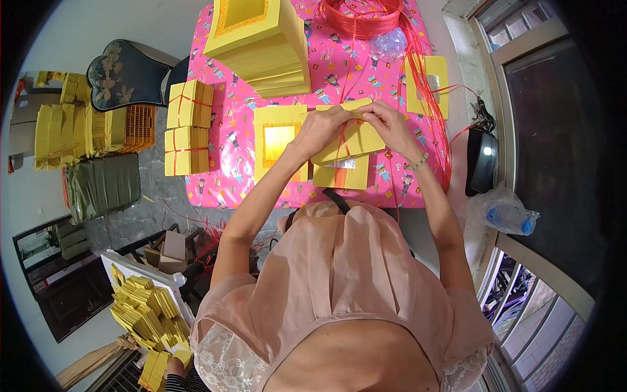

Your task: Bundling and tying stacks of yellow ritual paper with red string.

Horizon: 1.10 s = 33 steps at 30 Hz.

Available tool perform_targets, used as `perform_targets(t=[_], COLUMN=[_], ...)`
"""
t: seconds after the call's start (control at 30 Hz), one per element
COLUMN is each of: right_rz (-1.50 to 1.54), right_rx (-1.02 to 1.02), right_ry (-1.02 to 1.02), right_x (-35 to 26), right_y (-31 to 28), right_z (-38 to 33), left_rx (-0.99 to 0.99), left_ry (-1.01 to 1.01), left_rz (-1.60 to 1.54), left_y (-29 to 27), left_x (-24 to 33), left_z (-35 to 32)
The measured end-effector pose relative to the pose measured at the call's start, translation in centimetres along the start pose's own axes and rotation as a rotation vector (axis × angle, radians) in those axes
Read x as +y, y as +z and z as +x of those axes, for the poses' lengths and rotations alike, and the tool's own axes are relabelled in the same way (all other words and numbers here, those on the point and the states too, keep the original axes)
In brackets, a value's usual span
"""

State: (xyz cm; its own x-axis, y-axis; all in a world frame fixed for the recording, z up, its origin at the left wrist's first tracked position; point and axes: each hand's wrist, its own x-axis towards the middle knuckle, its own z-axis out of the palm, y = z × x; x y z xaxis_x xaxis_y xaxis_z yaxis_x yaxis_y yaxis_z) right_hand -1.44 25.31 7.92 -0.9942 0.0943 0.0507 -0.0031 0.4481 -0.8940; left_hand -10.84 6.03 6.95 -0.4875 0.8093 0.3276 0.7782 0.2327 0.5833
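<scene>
A bundle of yellow paper (360, 142) lies tilted near the front of the pink table. Thin red plastic string (344, 135) runs around it. Both hands meet at its far edge, fingers pinched on the string: my left hand (321, 130) at the left, my right hand (390, 129) at the right. The fingertips partly hide where the string crosses. Left of the bundle lie yellow sheets with a gold square (279, 142). Another yellow sheet (339, 179) shows from beneath the bundle's near edge.
A tall yellow paper stack (277, 65) stands on the pink tablecloth (228, 176). Two tied bundles (187, 150) sit at the left edge. A red string coil (362, 25) trails strands down the right side. At lower left, another person's hand (175, 367) is beside yellow bundles.
</scene>
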Motion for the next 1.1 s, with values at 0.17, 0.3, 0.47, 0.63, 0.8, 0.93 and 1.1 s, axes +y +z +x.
perform_targets(t=[0.17,0.3,0.47,0.63,0.8,0.93,1.1], right_rz=[-0.026,-0.100,-0.437,-0.495,-0.414,-0.378,-0.336], right_rx=[-0.124,-0.189,0.050,0.181,0.185,0.189,0.183], right_ry=[-0.133,-0.082,-0.280,-0.261,-0.224,-0.198,-0.186], right_x=[1.7,1.2,0.7,1.9,2.4,3.0,3.1], right_y=[0.1,-0.2,0.2,1.3,1.2,1.1,1.2], right_z=[1.4,1.6,0.5,-1.0,-1.2,-1.4,-1.5], left_rx=[0.143,0.245,0.274,0.196,0.092,0.029,-0.110], left_ry=[0.125,0.129,0.102,0.030,0.034,-0.097,-0.304], left_rz=[0.080,-0.025,0.137,-0.019,-0.203,-0.539,-0.934], left_y=[1.0,1.4,0.1,-0.2,-0.1,1.3,1.7], left_x=[-0.4,-0.8,-0.6,-1.2,-1.7,-0.8,-1.2], left_z=[-0.6,-1.1,-2.1,-3.6,-1.8,-0.9,-0.2])
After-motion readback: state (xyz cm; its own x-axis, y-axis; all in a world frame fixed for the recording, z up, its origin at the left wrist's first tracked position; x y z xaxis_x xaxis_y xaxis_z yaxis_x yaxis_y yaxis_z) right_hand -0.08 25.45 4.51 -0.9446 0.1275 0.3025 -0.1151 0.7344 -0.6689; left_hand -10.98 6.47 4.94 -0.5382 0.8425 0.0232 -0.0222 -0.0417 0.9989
